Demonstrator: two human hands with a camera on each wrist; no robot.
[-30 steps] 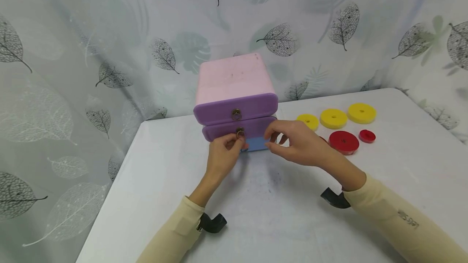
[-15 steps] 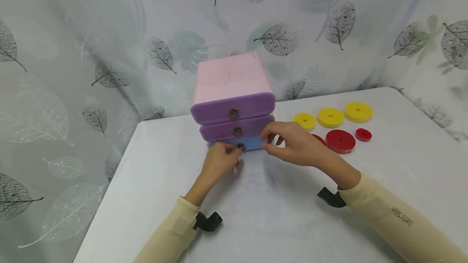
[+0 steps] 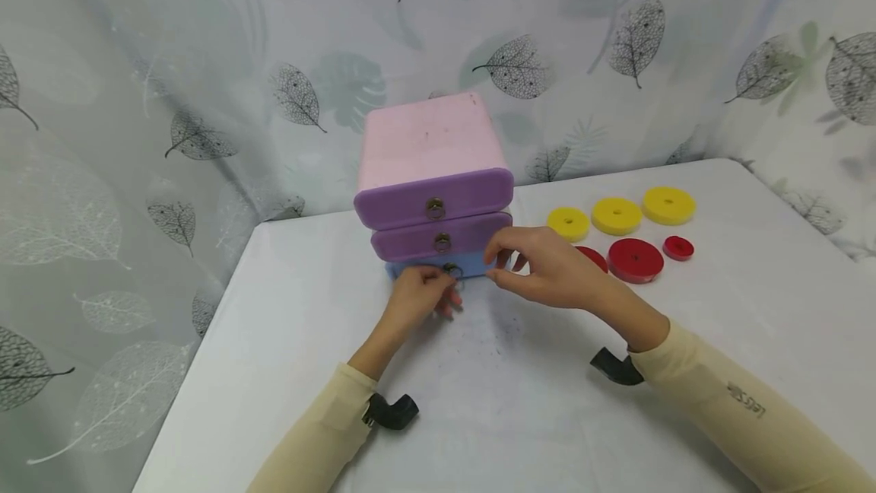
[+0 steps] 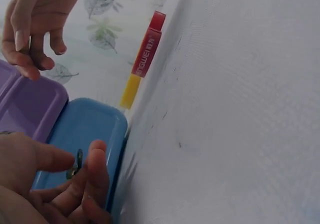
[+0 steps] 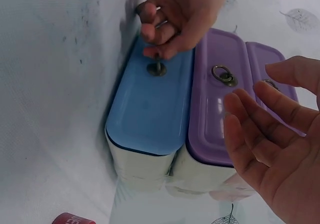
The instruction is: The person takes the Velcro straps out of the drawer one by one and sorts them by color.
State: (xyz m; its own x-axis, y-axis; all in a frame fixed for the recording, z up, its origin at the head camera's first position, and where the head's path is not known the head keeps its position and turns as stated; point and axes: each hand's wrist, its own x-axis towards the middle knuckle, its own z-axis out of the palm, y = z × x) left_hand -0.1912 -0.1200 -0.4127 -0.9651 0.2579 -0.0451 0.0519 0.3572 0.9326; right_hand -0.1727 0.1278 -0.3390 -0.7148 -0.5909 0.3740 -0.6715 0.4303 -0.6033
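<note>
A small drawer cabinet with a pink top (image 3: pixel 427 139) stands at the back of the table. It has two purple drawer fronts (image 3: pixel 475 189), with a blue drawer (image 5: pixel 150 106) at the bottom. My left hand (image 3: pixel 416 297) is at the blue drawer, thumb and a finger pinching its brass ring pull (image 5: pixel 157 68), which is lifted out from the front. My right hand (image 3: pixel 554 268) hovers by the cabinet's right side, fingers loosely bent around nothing. In the right wrist view, another ring pull (image 5: pixel 224 76) hangs on the middle purple drawer.
Right of the cabinet lie yellow discs (image 3: pixel 668 206) in a row, with red discs (image 3: pixel 635 260) in front. One red disc is partly hidden behind my right hand. The white table (image 3: pixel 308 310) meets a leaf-patterned curtain (image 3: pixel 226 44) behind.
My left hand has moved down from the middle purple drawer's ring to the blue drawer's ring and taken hold of it. The right hand keeps nearly the same place. The view has shifted slightly.
</note>
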